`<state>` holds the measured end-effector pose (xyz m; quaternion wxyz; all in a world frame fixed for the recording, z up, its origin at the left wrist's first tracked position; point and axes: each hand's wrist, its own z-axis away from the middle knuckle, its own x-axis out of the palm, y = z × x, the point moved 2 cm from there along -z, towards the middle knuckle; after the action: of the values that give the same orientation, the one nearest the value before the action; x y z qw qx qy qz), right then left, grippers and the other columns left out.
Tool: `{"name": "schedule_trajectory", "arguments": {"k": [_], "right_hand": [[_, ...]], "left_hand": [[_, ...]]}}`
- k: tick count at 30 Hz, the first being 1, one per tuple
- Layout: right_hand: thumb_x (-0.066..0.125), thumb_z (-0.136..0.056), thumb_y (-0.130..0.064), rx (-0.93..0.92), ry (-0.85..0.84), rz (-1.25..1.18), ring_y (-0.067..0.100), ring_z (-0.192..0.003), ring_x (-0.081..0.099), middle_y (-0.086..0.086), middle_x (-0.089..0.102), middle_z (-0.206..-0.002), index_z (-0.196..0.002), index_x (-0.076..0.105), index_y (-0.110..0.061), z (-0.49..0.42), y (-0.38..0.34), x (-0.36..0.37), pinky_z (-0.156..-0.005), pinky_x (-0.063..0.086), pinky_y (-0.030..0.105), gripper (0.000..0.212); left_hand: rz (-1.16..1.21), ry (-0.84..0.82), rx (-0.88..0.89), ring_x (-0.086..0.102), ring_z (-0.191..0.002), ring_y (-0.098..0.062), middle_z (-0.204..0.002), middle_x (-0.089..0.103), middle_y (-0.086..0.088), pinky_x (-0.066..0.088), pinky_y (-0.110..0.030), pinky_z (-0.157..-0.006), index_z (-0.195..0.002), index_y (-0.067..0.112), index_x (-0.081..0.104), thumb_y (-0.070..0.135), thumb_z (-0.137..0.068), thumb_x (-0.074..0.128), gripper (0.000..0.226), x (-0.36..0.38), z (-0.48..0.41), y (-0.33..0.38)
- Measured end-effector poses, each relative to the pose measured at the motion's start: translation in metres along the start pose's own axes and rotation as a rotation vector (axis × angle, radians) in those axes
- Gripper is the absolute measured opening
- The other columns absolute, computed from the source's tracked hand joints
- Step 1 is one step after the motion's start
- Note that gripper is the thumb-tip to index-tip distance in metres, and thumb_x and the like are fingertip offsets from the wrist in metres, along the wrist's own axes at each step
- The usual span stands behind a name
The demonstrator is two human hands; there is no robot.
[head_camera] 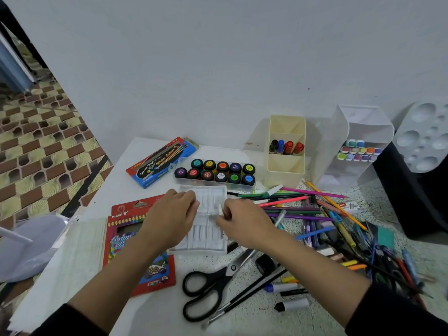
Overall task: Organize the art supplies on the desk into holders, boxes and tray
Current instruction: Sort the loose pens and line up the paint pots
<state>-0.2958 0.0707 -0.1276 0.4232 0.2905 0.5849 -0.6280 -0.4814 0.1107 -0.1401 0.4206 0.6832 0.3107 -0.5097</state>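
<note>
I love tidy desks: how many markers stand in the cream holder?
4, all in the middle compartment of the cream holder: black marker leftmost, then blue marker, red marker, and second red marker rightmost. Shorter ones could hide behind the wall.

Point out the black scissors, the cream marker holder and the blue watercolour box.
black scissors (232, 267): head view, on the pivot where the blades cross.
cream marker holder (285, 174): head view, on its bare front wall.
blue watercolour box (161, 162): head view, on the middle of its lid.

I'm at a home craft desk (157, 306) against a bare wall (218, 69), patterned floor tiles (36, 154) at left.
</note>
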Motion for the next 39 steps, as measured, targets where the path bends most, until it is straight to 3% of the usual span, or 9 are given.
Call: {"name": "schedule_trajectory", "arguments": {"k": [4, 9, 13, 16, 20, 24, 32, 36, 39], "right_hand": [[0.055, -0.097, -0.049, 0.016, -0.041, -0.003, 0.022, -0.067, 0.052, 0.003, 0.058, -0.074, -0.078, 0.051, -0.014, 0.0, -0.002, 0.004, -0.062, 0.043, 0.037, 0.04], [0.054, -0.095, -0.039, 0.026, 0.0, 0.103, 0.025, -0.081, 0.055, 0.001, 0.059, -0.081, -0.076, 0.053, -0.016, -0.005, 0.001, 0.004, -0.076, 0.042, 0.039, 0.03], [0.052, -0.094, -0.038, 0.061, 0.025, 0.158, 0.023, -0.082, 0.054, -0.001, 0.059, -0.08, -0.073, 0.048, -0.021, -0.009, 0.003, 0.004, -0.095, 0.037, 0.045, 0.027], [0.05, -0.094, -0.038, 0.055, 0.037, 0.172, 0.022, -0.075, 0.052, -0.003, 0.056, -0.072, -0.071, 0.045, -0.022, -0.008, 0.002, 0.006, -0.099, 0.034, 0.046, 0.028], [0.052, -0.093, -0.038, 0.055, 0.063, 0.155, 0.018, -0.068, 0.048, -0.005, 0.054, -0.067, -0.071, 0.046, -0.022, -0.01, 0.004, 0.008, -0.097, 0.037, 0.042, 0.028], [0.052, -0.091, -0.037, 0.071, 0.097, 0.178, 0.018, -0.066, 0.048, -0.005, 0.054, -0.065, -0.069, 0.042, -0.023, -0.013, 0.008, 0.005, -0.095, 0.038, 0.041, 0.028], [0.055, -0.093, -0.034, 0.007, 0.133, 0.093, 0.02, -0.068, 0.055, -0.004, 0.057, -0.064, -0.07, 0.045, -0.023, -0.012, 0.009, 0.01, -0.092, 0.038, 0.039, 0.027], [0.06, -0.094, -0.028, -0.041, 0.162, 0.027, 0.022, -0.068, 0.056, 0.0, 0.059, -0.066, -0.076, 0.052, -0.015, -0.018, 0.001, 0.014, -0.07, 0.041, 0.034, 0.024], [0.059, -0.097, -0.023, -0.065, 0.181, 0.058, 0.025, -0.069, 0.057, 0.005, 0.061, -0.072, -0.083, 0.051, -0.011, -0.022, 0.001, 0.015, -0.061, 0.046, 0.038, 0.021]], "left_hand": [[0.081, 0.042, -0.002, 0.046, -0.088, -0.014, -0.078, 0.058, 0.014, 0.044, -0.032, -0.072, -0.094, 0.023, 0.06, 0.035, -0.102, 0.05, 0.018, -0.002, 0.009, -0.004], [0.433, 0.046, -0.315, 0.06, -0.065, -0.007, -0.068, 0.066, 0.007, 0.042, -0.021, -0.059, -0.086, 0.023, 0.07, 0.04, -0.097, 0.06, 0.023, -0.008, 0.015, -0.022], [0.431, -0.073, -0.369, 0.065, -0.055, -0.009, -0.06, 0.069, 0.005, 0.057, -0.034, -0.063, -0.079, 0.023, 0.071, 0.043, -0.094, 0.064, 0.026, -0.014, 0.024, -0.028], [0.408, -0.143, -0.377, 0.067, -0.06, -0.011, -0.063, 0.069, 0.003, 0.058, -0.037, -0.067, -0.08, 0.022, 0.067, 0.041, -0.098, 0.059, 0.027, -0.012, 0.03, -0.026], [0.302, -0.195, -0.329, 0.059, -0.065, -0.01, -0.072, 0.065, 0.004, 0.049, -0.031, -0.062, -0.081, 0.022, 0.062, 0.04, -0.101, 0.054, 0.029, -0.007, 0.029, -0.021], [0.265, -0.117, -0.278, 0.047, -0.057, -0.008, -0.059, 0.051, 0.006, 0.036, -0.028, -0.057, -0.076, 0.021, 0.057, 0.037, -0.101, 0.055, 0.03, -0.005, 0.018, -0.013], [0.255, -0.046, -0.295, 0.054, -0.059, -0.007, -0.063, 0.059, 0.006, 0.038, -0.023, -0.055, -0.079, 0.019, 0.067, 0.038, -0.098, 0.062, 0.027, -0.007, 0.021, -0.025], [0.229, -0.026, -0.298, 0.061, -0.07, -0.004, -0.075, 0.067, 0.011, 0.053, -0.027, -0.068, -0.088, 0.022, 0.071, 0.041, -0.097, 0.062, 0.023, -0.012, 0.021, -0.029], [0.227, -0.019, -0.28, 0.061, -0.073, -0.006, -0.076, 0.067, 0.009, 0.054, -0.031, -0.07, -0.088, 0.022, 0.069, 0.042, -0.097, 0.061, 0.023, -0.011, 0.02, -0.026]]}}
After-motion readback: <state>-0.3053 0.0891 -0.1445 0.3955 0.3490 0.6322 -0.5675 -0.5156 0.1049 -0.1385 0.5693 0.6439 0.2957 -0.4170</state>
